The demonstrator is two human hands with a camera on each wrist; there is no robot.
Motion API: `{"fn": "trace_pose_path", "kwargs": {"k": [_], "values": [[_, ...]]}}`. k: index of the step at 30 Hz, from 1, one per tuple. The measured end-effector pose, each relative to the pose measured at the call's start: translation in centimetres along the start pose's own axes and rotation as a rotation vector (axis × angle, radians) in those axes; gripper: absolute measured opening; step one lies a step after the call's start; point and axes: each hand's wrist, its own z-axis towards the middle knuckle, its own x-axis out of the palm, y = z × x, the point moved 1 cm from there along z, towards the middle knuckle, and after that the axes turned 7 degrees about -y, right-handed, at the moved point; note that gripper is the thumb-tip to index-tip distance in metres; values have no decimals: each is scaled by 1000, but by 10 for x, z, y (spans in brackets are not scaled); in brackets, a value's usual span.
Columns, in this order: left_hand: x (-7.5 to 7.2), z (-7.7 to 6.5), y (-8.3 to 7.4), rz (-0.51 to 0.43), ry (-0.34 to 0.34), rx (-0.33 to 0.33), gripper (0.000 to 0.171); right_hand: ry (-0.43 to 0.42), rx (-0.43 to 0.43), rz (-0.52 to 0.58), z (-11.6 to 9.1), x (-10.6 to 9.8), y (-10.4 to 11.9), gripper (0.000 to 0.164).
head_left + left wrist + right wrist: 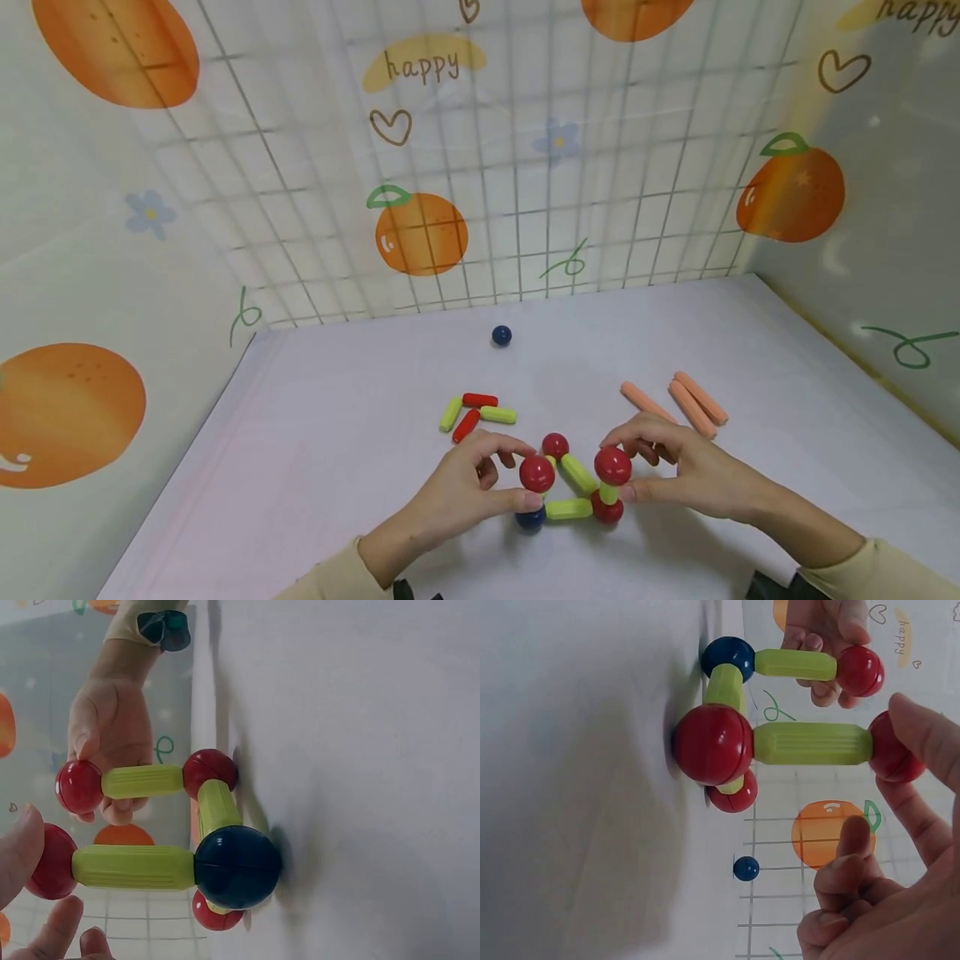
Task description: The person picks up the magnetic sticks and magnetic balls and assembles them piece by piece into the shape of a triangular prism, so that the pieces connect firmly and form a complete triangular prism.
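Note:
A small frame of balls and lime-green ribbed rods stands on the table. Its base joins a blue ball (pixel 531 518), a front red ball (pixel 607 508) and a back red ball (pixel 555 445). One upright rod (pixel 133 867) rises from the blue ball, another upright rod (pixel 812 743) from the front red ball. My left hand (pixel 480 483) pinches the left top red ball (pixel 537 473) between thumb and finger. With thumb and forefinger, my right hand (pixel 693 471) pinches the right top red ball (pixel 612 465). Both top balls sit on their rods.
Behind the left hand lie short red rods (pixel 480 400) and lime-green rods (pixel 498 414). Several longer orange rods (pixel 692 408) lie beyond the right hand. A loose blue ball (pixel 502 336) rests near the back. Printed curtains (pixel 495 167) enclose the table (pixel 337 400).

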Motion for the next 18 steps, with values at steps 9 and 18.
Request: {"fn": "trace_pose_path", "kwargs": {"k": [9,18], "values": [[3,-1,3,-19,-7,19,37,-2,14,8,-2,1,-2,34],[2,0,3,-32,-17,31,39,-7,12,-1,-1,-1,-2,36]]}}
